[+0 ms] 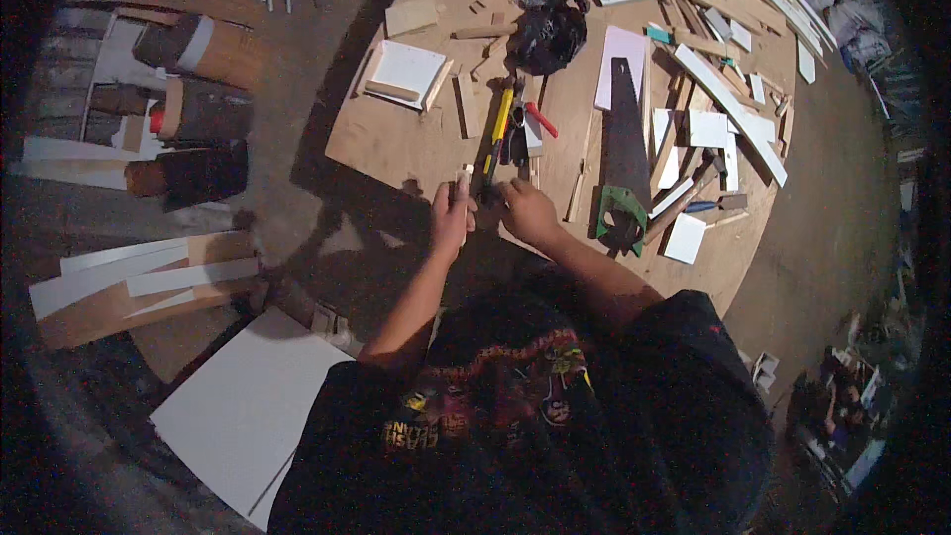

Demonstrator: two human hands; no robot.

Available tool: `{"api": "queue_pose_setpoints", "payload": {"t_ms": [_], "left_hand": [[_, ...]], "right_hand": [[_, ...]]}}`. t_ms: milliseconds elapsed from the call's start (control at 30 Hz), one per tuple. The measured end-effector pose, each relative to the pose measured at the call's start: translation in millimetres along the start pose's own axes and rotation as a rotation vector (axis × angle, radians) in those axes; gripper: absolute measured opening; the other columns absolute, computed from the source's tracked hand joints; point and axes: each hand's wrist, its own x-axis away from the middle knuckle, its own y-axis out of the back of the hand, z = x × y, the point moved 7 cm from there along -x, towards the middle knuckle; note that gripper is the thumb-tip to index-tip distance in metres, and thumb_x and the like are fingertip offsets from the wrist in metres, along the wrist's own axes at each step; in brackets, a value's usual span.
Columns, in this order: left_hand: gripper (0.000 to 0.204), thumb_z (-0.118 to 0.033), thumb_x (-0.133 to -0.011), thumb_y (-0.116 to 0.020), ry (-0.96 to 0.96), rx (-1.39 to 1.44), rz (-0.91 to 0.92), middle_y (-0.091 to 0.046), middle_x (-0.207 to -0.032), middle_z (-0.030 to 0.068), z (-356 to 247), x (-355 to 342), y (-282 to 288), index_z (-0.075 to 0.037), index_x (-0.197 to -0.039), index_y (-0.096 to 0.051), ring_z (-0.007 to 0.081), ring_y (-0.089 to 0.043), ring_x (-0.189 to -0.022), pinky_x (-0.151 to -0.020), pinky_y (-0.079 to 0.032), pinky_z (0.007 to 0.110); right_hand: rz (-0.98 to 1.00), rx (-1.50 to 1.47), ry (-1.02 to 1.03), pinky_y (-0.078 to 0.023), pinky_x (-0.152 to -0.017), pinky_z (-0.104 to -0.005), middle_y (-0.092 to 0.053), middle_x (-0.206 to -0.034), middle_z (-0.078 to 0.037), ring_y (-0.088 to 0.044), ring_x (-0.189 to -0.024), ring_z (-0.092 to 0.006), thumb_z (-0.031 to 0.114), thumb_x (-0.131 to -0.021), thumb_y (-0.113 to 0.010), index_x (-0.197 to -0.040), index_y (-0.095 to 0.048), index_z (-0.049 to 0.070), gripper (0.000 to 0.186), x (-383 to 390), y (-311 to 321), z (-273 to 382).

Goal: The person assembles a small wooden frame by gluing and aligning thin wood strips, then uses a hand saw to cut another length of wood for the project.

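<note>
My left hand [452, 217] is closed around a narrow pale strip of wood [466, 171], its end standing out above the fingers at the table's near edge. Close beside it, my right hand [529, 212] has its fingers curled together; something small and dark may be in them, but I cannot make it out. Just beyond both hands lies a long yellow-and-black tool [499, 127]. Red-handled pliers [540, 120] rest to its right. Farther right is a handsaw [624, 134] with a dark blade and green handle, the handle toward me.
The wooden table [371, 144] bears a black plastic bag [551, 35], a white square panel [408, 72] among wood pieces, and heaped offcuts with a white strip [733, 117] at right. A blue-handled chisel-like tool [715, 204] lies near the saw. White boards [248, 411] lean lower left.
</note>
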Motion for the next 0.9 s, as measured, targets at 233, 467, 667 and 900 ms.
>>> {"api": "queue_pose_setpoints", "payload": {"t_ms": [233,467,667,900], "left_hand": [[0.043,-0.045,-0.101,-0.056,0.041,-0.122,-0.008,-0.06,-0.084,0.004,21,-39,20,-0.008,-0.12,-0.052,0.0105,-0.049,-0.045,-0.041,-0.041,0.026],[0.045,-0.048,-0.101,-0.055,0.067,-0.236,0.055,-0.065,-0.091,0.0076,2,-70,51,-0.005,-0.112,-0.051,0.0114,-0.053,-0.048,-0.042,-0.043,0.027],[0.035,-0.042,-0.104,-0.052,0.052,-0.202,0.212,-0.062,-0.084,0.005,10,-104,111,-0.007,-0.106,-0.049,0.0096,-0.052,-0.052,-0.045,-0.043,0.025],[0.034,-0.038,-0.108,-0.045,-0.1,-0.177,0.429,-0.059,-0.076,0.0005,-26,-97,131,-0.007,-0.101,-0.057,0.0069,-0.05,-0.058,-0.054,-0.043,0.024]], "right_hand": [[0.176,0.013,-0.241,-0.053,-0.087,-0.0483,-0.06,-0.119,-0.018,-0.061,-0.111,-0.0384,0.025,-0.085,-0.068,-0.138,-0.051,0.013,0.056,-21,-21,8],[-0.053,0.061,-0.1,-0.037,-0.11,-0.0546,-0.049,-0.143,-0.021,-0.044,-0.137,-0.0386,0.035,-0.086,-0.068,-0.145,-0.045,0.016,0.067,-42,-66,58],[-0.225,0.215,-0.514,-0.048,-0.097,-0.0452,-0.058,-0.123,-0.016,-0.055,-0.116,-0.036,0.023,-0.082,-0.07,-0.122,-0.058,0.008,0.045,-14,-101,33],[-0.349,0.202,-0.754,-0.049,-0.087,-0.0483,-0.06,-0.106,-0.02,-0.058,-0.106,-0.0394,0.026,-0.086,-0.068,-0.108,-0.058,0.005,0.032,-27,-114,14]]}}
